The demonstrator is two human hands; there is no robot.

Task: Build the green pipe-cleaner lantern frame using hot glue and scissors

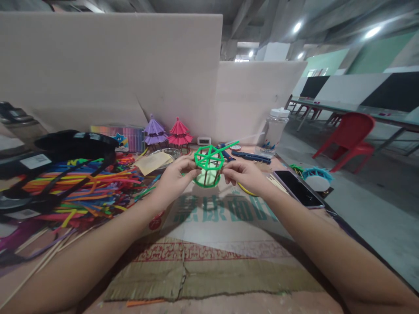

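Note:
A small green pipe-cleaner pavilion frame (208,165) with thin wooden posts stands on a flattened cardboard sheet (209,218). My left hand (175,179) pinches its left side. On the other side my right hand (244,174) pinches the roof rim. A loose green stem sticks out to the upper right of the roof. Both hands have their fingers closed on the frame.
A heap of coloured pipe cleaners (81,187) and wooden skewers lies at the left under a black bag. A purple pavilion model (154,133) and a pink one (179,134) stand by the white partition. A phone (299,188), a jar (275,131) and blue pliers (250,156) are at the right.

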